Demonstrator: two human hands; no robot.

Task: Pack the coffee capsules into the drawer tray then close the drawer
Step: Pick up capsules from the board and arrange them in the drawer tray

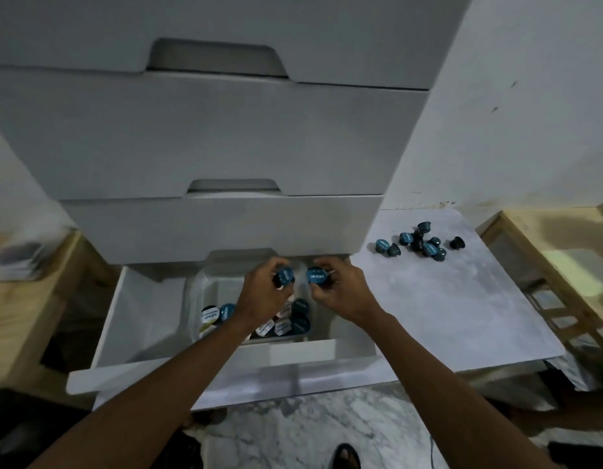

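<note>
The bottom white drawer is pulled open. Inside it sits a clear plastic tray holding several coffee capsules with white and blue lids along its near side. My left hand hovers over the tray, shut on a blue-lidded capsule. My right hand is beside it, shut on another blue-lidded capsule. Several loose dark and blue capsules lie on the grey board to the right.
Closed white drawers with cut-out handles stack above the open one. The grey board lies to the right on the floor. Wooden crates stand right and left. A sandalled foot rests on the marble floor.
</note>
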